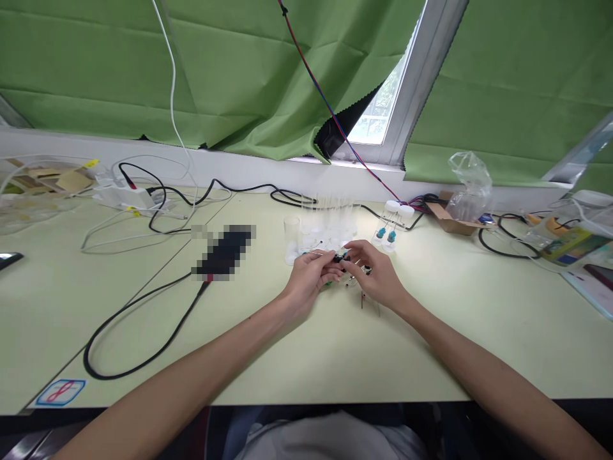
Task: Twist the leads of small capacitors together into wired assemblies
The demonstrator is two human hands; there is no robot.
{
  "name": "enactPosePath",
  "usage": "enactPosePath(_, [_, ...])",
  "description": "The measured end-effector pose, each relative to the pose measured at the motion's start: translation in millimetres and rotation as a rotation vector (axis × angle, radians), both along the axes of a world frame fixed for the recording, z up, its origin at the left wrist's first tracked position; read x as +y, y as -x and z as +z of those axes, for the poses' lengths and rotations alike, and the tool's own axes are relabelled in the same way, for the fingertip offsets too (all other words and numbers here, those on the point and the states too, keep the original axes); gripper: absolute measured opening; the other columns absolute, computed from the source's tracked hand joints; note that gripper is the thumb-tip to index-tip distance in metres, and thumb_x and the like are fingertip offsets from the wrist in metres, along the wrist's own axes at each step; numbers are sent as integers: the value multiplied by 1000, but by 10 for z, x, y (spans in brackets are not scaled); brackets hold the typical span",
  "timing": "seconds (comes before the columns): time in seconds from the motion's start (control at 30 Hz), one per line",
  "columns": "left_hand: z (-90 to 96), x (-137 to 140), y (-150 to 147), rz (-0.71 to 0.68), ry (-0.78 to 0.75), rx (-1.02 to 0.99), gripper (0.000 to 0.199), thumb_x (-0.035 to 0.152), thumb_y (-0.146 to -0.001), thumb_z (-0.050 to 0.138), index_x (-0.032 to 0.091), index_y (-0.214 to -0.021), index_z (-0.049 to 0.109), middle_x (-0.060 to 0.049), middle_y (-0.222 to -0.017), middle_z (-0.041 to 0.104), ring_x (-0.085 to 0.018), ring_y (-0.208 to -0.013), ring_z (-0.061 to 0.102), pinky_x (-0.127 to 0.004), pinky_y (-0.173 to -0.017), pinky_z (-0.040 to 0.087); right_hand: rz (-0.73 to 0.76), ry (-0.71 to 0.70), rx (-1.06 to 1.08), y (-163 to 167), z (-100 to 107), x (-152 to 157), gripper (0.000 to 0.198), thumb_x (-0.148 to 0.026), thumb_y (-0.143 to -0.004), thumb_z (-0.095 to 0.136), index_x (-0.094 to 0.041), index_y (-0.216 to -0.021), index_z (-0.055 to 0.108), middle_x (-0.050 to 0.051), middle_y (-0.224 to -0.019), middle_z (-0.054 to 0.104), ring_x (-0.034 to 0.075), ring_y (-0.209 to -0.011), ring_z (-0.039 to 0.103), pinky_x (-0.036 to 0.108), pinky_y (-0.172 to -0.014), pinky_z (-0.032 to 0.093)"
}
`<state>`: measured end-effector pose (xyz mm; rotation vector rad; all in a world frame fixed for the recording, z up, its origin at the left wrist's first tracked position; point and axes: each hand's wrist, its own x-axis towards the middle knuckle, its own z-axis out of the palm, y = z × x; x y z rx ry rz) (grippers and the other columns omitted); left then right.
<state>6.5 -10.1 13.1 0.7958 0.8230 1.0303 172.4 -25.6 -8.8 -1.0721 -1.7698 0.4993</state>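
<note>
Near the middle of the table, my left hand (311, 275) and my right hand (373, 271) meet around a small black part (339, 258). The fingers of both hands are closed on it; its exact kind is too small to make out. A thin metal rod (316, 253) runs out to the left over my left fingers. Beneath and beside my right hand lie a few thin rods and small parts (363, 297), partly hidden by the hand. Just behind the hands stand several clear plastic tubes (292, 236). To their right are white-capped pieces with teal parts (391, 236) on thin rods.
A pixelated dark device (223, 252) with a black cable (90, 338) lies on the left. A power strip (127, 197) and cables run along the back. An open cardboard box (453, 220) holding a clear plastic bag (472, 185) stands at the back right. Green curtains (239, 76) cover the window.
</note>
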Motion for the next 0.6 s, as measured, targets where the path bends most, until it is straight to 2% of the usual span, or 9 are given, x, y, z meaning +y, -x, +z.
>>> enactPosePath(0.17, [10,-15,0,-1,1,9,12,14,-88,62,11,-77,59,-10,-67,68,-13,-57,63,-25,-60,51,0,60,-2,-7,-12,7,23,-40,-97,52,-23,-112,57,2,-79,67,17,-72,65,33,-70,53])
enactPosePath(0.4, [-21,16,3,14,-3,-5,14,16,-87,64,12,-75,60,-7,-63,66,-12,-55,62,-25,-60,50,-16,4,-31,4,19,-9,26,-38,-91,62,-23,-111,57,8,-108,67,19,-83,66,33,-69,55])
enactPosePath(0.5, [-16,6,2,14,0,6,13,16,-88,63,11,-75,60,-8,-64,67,-12,-55,62,-25,-61,51,-16,8,-18,-1,7,1,24,-38,-92,60,-23,-111,58,6,-97,69,19,-81,67,33,-70,54])
enactPosePath(0.6, [-7,-9,0,0,0,7,12,15,-88,62,11,-77,60,-10,-67,69,-13,-57,63,-25,-61,51,-2,50,-4,-5,-6,4,22,-40,-95,54,-23,-109,58,2,-77,67,17,-69,64,31,-66,53])
